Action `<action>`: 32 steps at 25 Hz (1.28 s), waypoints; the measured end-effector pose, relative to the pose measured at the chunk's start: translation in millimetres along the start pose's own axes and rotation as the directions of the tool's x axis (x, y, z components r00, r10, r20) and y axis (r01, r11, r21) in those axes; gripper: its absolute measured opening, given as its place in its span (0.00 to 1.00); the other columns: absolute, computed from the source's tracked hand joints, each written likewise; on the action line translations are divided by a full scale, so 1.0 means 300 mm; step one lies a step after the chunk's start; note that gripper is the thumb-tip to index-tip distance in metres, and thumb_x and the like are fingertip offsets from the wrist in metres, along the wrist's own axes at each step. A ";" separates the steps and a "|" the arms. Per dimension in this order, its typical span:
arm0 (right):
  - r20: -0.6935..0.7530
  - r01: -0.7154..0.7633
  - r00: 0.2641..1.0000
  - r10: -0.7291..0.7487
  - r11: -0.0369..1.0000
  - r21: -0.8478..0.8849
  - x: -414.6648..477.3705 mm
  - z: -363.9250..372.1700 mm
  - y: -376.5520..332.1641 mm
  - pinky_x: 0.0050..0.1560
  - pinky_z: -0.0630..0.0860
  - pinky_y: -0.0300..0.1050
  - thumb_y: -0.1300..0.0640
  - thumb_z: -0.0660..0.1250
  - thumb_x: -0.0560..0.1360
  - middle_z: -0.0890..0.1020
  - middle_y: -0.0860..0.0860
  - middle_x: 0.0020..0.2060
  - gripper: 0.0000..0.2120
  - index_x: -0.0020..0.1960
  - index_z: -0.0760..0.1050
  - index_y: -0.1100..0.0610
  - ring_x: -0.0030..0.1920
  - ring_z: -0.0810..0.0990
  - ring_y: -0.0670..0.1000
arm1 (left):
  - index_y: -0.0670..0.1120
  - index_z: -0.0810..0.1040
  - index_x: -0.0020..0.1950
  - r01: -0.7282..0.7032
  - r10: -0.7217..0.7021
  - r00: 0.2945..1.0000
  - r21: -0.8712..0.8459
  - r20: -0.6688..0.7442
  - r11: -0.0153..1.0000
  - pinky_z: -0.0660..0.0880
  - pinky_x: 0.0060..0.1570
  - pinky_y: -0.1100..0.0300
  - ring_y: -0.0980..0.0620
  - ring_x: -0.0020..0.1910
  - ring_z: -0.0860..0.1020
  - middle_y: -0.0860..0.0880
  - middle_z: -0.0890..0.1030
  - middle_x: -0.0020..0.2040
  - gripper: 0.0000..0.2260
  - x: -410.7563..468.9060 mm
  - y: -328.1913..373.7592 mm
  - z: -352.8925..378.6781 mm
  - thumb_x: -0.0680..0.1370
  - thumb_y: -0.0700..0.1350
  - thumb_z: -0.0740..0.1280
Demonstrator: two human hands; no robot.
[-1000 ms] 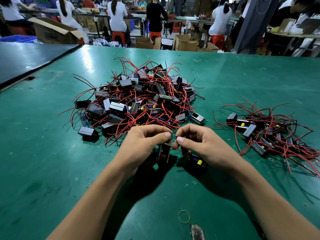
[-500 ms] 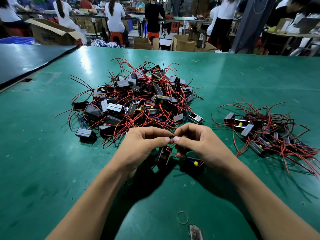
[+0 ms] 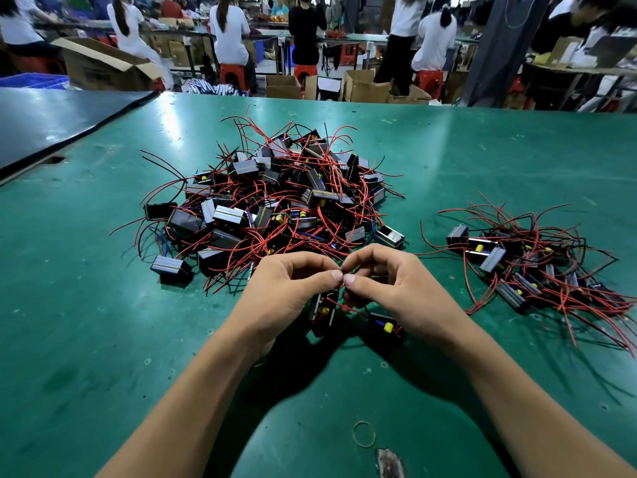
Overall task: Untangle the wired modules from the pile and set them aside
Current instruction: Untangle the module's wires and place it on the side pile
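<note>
Well, early days: our left hand (image 3: 286, 291) and right hand (image 3: 389, 288) pinch the red wires (image 3: 346, 306) joining two modules (image 3: 323, 312) near the big pile (image 3: 275, 201). The small sorted heap (image 3: 534, 267) lies right on the worktop (image 3: 86, 305); most unsorted.

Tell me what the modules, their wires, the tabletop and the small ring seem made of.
Modules: likely matte black plastic casings, some faces shiny grey, perhaps tape or metal. Wires: red, smooth plastic-looking insulation, flexible by their loose curls. Tabletop: green mat, perhaps rubber or vinyl, semi-gloss with streaks of reflected light. Ring: thin, tan, probably a rubber band.
</note>
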State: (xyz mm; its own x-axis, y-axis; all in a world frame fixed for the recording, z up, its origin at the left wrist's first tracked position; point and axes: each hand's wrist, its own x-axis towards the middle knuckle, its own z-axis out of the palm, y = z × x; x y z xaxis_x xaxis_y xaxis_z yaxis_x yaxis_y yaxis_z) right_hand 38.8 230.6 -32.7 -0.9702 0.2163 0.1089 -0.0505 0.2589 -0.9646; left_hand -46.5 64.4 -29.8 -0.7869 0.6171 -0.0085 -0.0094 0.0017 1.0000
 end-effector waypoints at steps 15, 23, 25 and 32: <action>-0.134 0.187 0.955 -0.265 0.888 -0.420 -0.009 0.017 -0.022 0.32 0.67 0.32 0.51 0.75 0.75 0.79 0.40 0.28 0.08 0.38 0.83 0.52 0.29 0.73 0.41 | 0.50 0.85 0.45 -0.309 0.388 0.922 0.609 0.002 0.730 0.67 0.41 0.73 0.59 0.43 0.75 0.57 0.80 0.38 0.03 -0.023 0.004 0.014 0.74 0.42 0.74; -0.180 0.228 0.921 -0.345 0.854 -0.468 -0.009 0.032 -0.023 0.35 0.68 0.31 0.56 0.71 0.78 0.80 0.43 0.31 0.08 0.40 0.82 0.53 0.33 0.76 0.41 | 0.50 0.85 0.44 -0.252 0.319 0.946 0.479 -0.061 0.841 0.77 0.38 0.61 0.59 0.34 0.80 0.57 0.83 0.34 0.02 -0.016 0.013 0.023 0.74 0.42 0.75; -0.229 0.184 0.928 -0.293 0.897 -0.403 -0.010 0.040 -0.024 0.33 0.68 0.32 0.55 0.71 0.78 0.79 0.43 0.28 0.09 0.39 0.82 0.53 0.29 0.74 0.42 | 0.50 0.87 0.45 -0.242 0.300 0.953 0.481 -0.045 0.843 0.79 0.41 0.58 0.57 0.36 0.81 0.56 0.84 0.36 0.02 -0.016 0.016 0.023 0.75 0.44 0.74; -0.274 0.029 0.954 -0.123 0.946 -0.322 -0.007 0.044 -0.040 0.28 0.63 0.32 0.53 0.72 0.76 0.73 0.43 0.21 0.14 0.32 0.78 0.53 0.25 0.68 0.42 | 0.56 0.86 0.44 -0.239 0.330 0.942 0.557 -0.066 0.795 0.72 0.44 0.61 0.57 0.42 0.76 0.57 0.81 0.38 0.05 -0.022 0.007 0.023 0.73 0.46 0.75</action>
State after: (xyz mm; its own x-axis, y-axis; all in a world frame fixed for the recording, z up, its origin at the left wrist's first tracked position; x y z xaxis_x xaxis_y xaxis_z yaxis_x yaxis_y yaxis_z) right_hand 38.2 214.6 -24.6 -0.8545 0.4324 0.2880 0.0003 0.5547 -0.8321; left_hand -37.2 65.7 -27.6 -0.7849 0.5297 0.3214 0.5245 0.2918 0.7999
